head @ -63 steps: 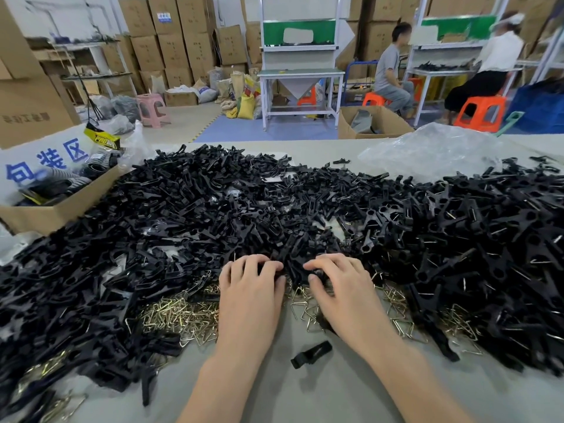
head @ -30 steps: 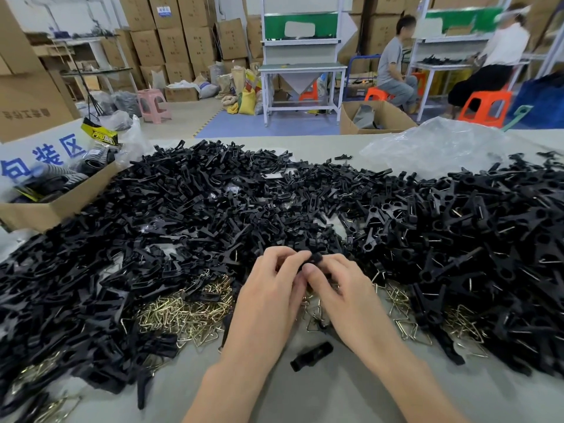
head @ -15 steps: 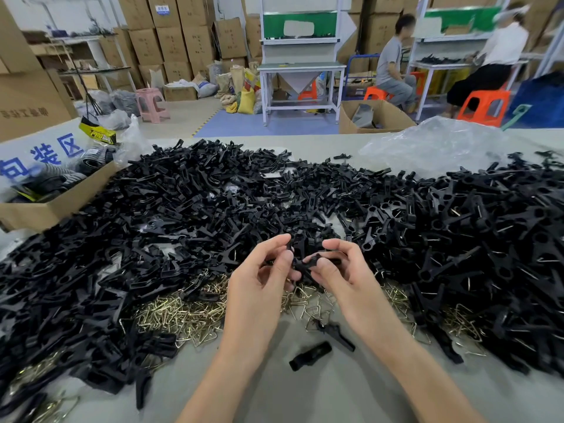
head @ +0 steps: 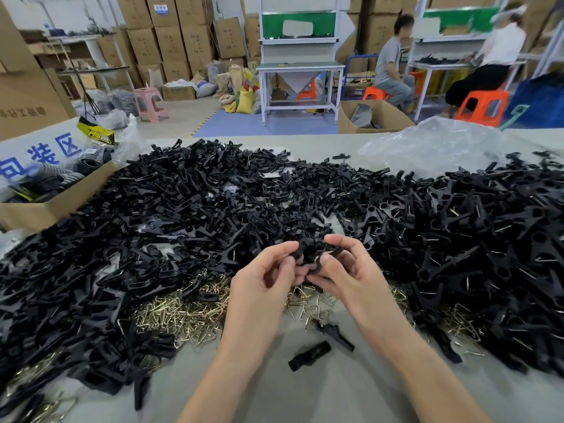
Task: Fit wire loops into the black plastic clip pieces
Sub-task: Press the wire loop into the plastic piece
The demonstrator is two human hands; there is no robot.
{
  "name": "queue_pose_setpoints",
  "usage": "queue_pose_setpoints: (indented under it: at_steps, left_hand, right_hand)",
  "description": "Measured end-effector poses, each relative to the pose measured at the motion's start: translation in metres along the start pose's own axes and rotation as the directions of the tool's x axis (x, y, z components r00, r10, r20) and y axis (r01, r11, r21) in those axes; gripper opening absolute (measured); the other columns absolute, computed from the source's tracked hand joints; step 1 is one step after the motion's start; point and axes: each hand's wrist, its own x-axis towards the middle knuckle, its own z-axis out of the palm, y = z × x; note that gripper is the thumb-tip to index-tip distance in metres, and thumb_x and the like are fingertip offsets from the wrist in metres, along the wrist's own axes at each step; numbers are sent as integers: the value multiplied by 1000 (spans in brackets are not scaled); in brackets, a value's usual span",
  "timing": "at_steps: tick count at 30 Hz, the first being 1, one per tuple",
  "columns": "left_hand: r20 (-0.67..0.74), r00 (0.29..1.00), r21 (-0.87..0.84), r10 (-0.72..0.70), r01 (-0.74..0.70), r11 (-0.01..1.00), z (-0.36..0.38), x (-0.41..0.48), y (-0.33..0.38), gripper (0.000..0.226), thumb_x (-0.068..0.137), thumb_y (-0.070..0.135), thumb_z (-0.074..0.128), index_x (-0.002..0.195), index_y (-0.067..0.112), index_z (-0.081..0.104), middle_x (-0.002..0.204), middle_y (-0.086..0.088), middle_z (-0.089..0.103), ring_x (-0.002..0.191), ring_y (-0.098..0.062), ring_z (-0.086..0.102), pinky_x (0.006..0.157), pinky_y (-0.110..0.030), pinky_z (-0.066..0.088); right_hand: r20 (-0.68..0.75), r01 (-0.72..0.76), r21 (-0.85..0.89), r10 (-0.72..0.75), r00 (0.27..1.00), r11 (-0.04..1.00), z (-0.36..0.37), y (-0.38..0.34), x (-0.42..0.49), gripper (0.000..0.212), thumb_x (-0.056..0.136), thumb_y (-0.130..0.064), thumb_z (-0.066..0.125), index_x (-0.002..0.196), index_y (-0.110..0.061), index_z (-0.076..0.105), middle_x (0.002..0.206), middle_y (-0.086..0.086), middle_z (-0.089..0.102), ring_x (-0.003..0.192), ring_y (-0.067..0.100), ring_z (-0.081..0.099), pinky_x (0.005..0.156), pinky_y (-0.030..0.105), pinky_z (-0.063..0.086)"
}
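Above the near edge of the grey tabletop (head: 351, 395), black plastic clip pieces (head: 311, 258) are pinched for fitting by left hand (head: 259, 288) and right hand (head: 351, 276); a brass-coloured wire loop (head: 302, 312) from beneath is probably needed next
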Motion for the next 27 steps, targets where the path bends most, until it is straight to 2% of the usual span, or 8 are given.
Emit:
queue_pose_setpoints:
  at_steps: [5, 7, 9, 11, 13, 15, 22, 27]
  left_hand:
    - [-43, 998, 222, 38, -28, 975, -4, -1, -9, 19, 101, 31, 54, 98, 43, 69, 66, 6, 66, 61, -10, 60, 56, -24, 47]
    - [21, 999, 252, 33, -37, 967, -5, -1, -10, 17, 101, 36, 53, 97, 40, 70, 60, 7, 61, 54, -6, 52, 51, -17, 40]
    - [69, 998, 231, 15, -30, 972, -3, -1, -9, 16, 101, 36, 56, 96, 35, 71, 61, 6, 62, 53, -2, 53, 53, -12, 40]
    - [74, 997, 162, 2, -14, 987, -2, 0, -7, 11, 100, 31, 60, 96, 31, 71, 65, 4, 63, 57, -6, 57, 58, -17, 47]
    - [63, 998, 63, -18, 14, 998, -2, 2, -5, 7, 97, 29, 63, 96, 27, 70, 67, 4, 64, 60, -11, 60, 58, -24, 51]
    - [50, 998, 1, -32, 32, 999, -3, 2, -2, 13, 93, 36, 63, 94, 25, 70, 67, 4, 65, 59, -12, 61, 57, -22, 52]
    - [28, 999, -14, -34, 34, 999, -3, 2, 2, 17, 93, 34, 63, 93, 18, 70, 63, 3, 64, 56, -9, 59, 55, -16, 49]
    - [8, 1000, -8, -30, 30, 1000, -4, 2, 2, 15, 97, 27, 63, 93, 14, 69, 61, 2, 63, 54, -10, 59, 53, -16, 48]
  right_hand:
    - [-56, 49, -36, -51, 997, 998, -3, -5, 1, 32, 96, -7, 64, 124, -21, 63, 101, 15, 64, 92, 18, 74, 79, 23, 59]
    - [-66, 56, -83, -62, 996, 995, -4, -6, 1, 31, 95, -8, 64, 120, -25, 66, 102, 13, 70, 93, 18, 74, 77, 22, 58]
    - [-33, 39, -133, -44, 998, 990, -3, -7, -1, 29, 95, -8, 64, 118, -25, 68, 98, 3, 76, 93, 16, 73, 77, 22, 58]
    - [33, 14, -173, -8, 999, 985, -2, -7, -3, 28, 95, -10, 65, 120, -22, 69, 97, -3, 78, 94, 13, 73, 78, 21, 57]
    - [86, -10, -159, 24, 996, 987, 0, -7, -5, 27, 93, -10, 67, 118, -20, 71, 99, -1, 78, 93, 11, 73, 77, 20, 57]
    - [101, -30, -131, 43, 994, 991, 2, -7, -6, 27, 91, -12, 70, 117, -20, 72, 99, 3, 78, 90, 11, 74, 76, 19, 57]
    - [88, -68, -61, 73, 993, 996, 2, -7, -6, 43, 79, -28, 75, 120, -18, 71, 93, 4, 76, 86, 13, 72, 77, 23, 58]
    - [96, -74, -50, 79, 992, 996, 3, -6, -6, 42, 78, -30, 76, 119, -19, 72, 91, 4, 75, 87, 13, 73, 76, 23, 58]
